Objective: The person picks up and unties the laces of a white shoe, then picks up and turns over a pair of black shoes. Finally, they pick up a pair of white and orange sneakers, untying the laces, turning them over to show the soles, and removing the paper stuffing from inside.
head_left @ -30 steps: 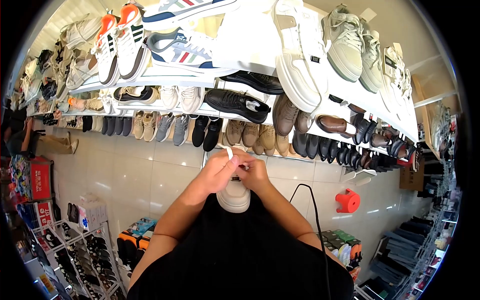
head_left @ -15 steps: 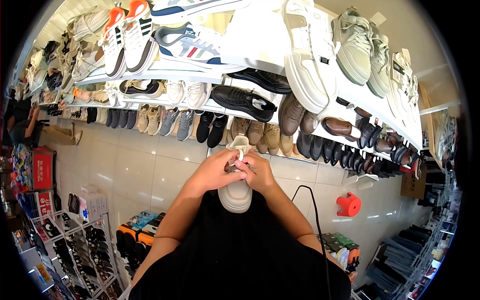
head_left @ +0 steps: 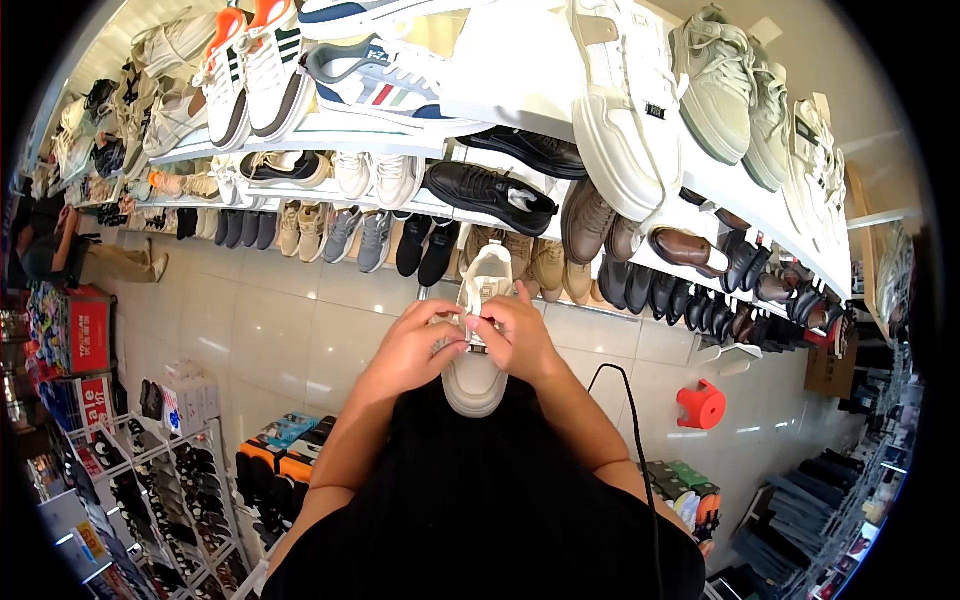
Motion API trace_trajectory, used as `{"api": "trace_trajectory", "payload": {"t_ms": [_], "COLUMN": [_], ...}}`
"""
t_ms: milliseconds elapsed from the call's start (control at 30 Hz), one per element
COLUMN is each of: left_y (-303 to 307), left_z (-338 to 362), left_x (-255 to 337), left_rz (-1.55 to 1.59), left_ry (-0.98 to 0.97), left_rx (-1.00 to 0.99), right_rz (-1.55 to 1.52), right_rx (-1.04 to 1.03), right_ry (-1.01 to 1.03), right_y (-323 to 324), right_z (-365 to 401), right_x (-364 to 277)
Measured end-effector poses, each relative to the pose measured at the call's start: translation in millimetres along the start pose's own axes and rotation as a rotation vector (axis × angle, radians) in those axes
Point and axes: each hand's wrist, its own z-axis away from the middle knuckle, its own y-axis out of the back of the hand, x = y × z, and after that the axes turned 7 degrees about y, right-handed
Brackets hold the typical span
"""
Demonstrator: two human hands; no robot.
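Note:
A cream sneaker (head_left: 474, 388) is in front of my chest, toe toward me and its heel opening pointing away. My left hand (head_left: 412, 345) is at the left of its lacing, fingers bent and closed on the shoelace. From the right, my right hand (head_left: 515, 338) pinches the pale shoelace (head_left: 473, 300) near the tongue, its thumb and index finger pressed together. The fingertips of the two hands almost meet over the middle of the shoe. Part of the lacing is hidden behind the fingers.
Shelves (head_left: 400, 143) loaded with shoes rise ahead. A red stool (head_left: 701, 405) stands on the tiled floor (head_left: 270, 310) to the right. A black cable (head_left: 634, 430) hangs at my right side. Shoe racks (head_left: 150, 455) fill the lower left; a person (head_left: 60, 250) is far left.
The sneaker has tipped so more of its opening and tongue shows. My hands have moved slightly apart, and the left has shifted a little left along the lacing.

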Motion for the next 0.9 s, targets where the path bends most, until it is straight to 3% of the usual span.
{"api": "trace_trajectory", "payload": {"t_ms": [33,133,367,467,500,567,667,767,900], "left_y": [-4,-19,-42,-23,-21,-20,-15,-10,-5], "left_z": [-3,-5,-10,-24,-29,-30,-28,-24,-24], "left_x": [2,-10,-27,-8,-8,0,14,19,26], "left_rz": [0.004,0.128,0.369,0.123,-0.058,-0.107,-0.083,0.008,0.031], "left_ry": [-0.084,-0.107,-0.023,-0.122,-0.259,-0.273,-0.248,-0.217,-0.233], "left_rx": [0.081,0.075,0.380,0.341,0.386,0.424,0.428,0.385,0.331], "right_rz": [-0.012,-0.028,-0.053,-0.051,-0.022,0.034,-0.023,-0.426,-0.406], "right_rx": [-0.024,-0.070,-0.079,0.014,0.039,0.087,0.193,0.444,0.426], "right_ry": [-0.005,0.007,0.078,0.136,0.162,0.214,0.160,-0.025,-0.077], "right_y": [4,13,24,20,21,22,23,9,10], "right_z": [-2,-9,-21,-22,-22,-22,-17,-9,-7], "right_x": [-4,-11,-35,-37,-39,-44,-46,-44,-48]}}
